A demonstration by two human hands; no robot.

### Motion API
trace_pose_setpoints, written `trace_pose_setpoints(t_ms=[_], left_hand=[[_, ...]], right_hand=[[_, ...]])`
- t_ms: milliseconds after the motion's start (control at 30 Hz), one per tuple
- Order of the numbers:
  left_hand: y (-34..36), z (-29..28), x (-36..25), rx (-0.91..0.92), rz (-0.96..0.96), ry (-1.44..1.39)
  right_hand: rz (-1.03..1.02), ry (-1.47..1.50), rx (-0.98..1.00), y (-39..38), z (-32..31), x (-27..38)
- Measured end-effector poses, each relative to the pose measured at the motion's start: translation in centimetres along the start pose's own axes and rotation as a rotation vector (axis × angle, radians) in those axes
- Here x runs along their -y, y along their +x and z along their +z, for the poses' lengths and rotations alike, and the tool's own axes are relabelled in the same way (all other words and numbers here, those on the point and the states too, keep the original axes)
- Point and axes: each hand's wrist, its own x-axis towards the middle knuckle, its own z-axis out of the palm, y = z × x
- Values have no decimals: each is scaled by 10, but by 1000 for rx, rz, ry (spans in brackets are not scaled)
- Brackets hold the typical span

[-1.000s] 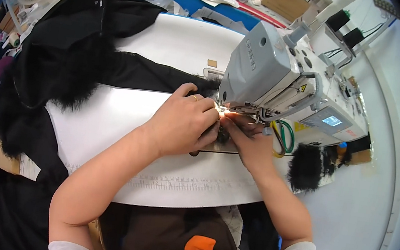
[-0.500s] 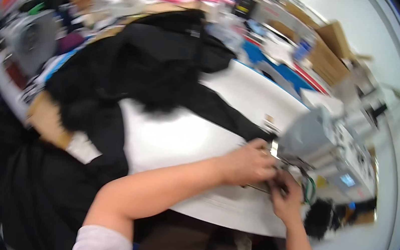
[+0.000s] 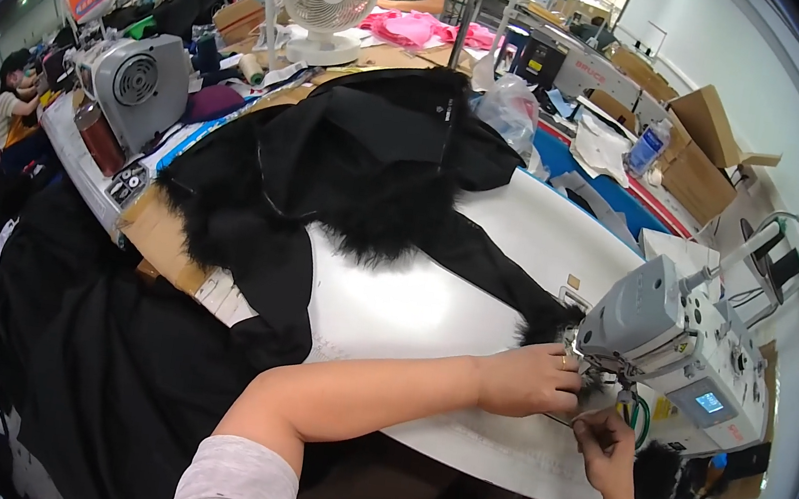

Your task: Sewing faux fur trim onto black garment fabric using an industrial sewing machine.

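A black garment (image 3: 354, 133) with fluffy fur trim lies across the white sewing table, and its sleeve (image 3: 489, 261) runs right to the grey-white sewing machine (image 3: 648, 318). Black fur (image 3: 551, 322) bunches at the sleeve's end beside the needle area. My left hand (image 3: 532, 378), with a ring on one finger, is bent over this fur just left of the machine head, its fingers curled on the trim. Nearer to me, my right hand (image 3: 607, 454) is closed in a pinch under the machine head. Whatever sits between its fingertips is too small to make out.
Black cloth (image 3: 93, 351) hangs down at the left. Beyond the garment stand a white fan (image 3: 329, 3) and pink fabric (image 3: 413, 29). A blue-labelled bottle (image 3: 648, 146) and cardboard boxes (image 3: 703, 168) are at the back right. More black fur (image 3: 657, 480) lies right of my right hand.
The whole view has shifted and sharpened from blur. My hands have drawn slightly apart, the right one a little nearer to me. Fur at the sleeve's end now shows beside my left hand.
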Motion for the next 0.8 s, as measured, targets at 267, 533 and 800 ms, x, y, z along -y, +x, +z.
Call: trace_pose_setpoints(t_ms=[267,533,800], left_hand=[[8,1,-2,-12,-40,167],[10,-4,-2,-56,-33,196],[3,-3,4,-69,-79,132]], right_hand=[[-83,-400,-9,0,-1,14],[-290,-834,-368,-1,-50,-28],[203,-708,-167,17,-81,-22]])
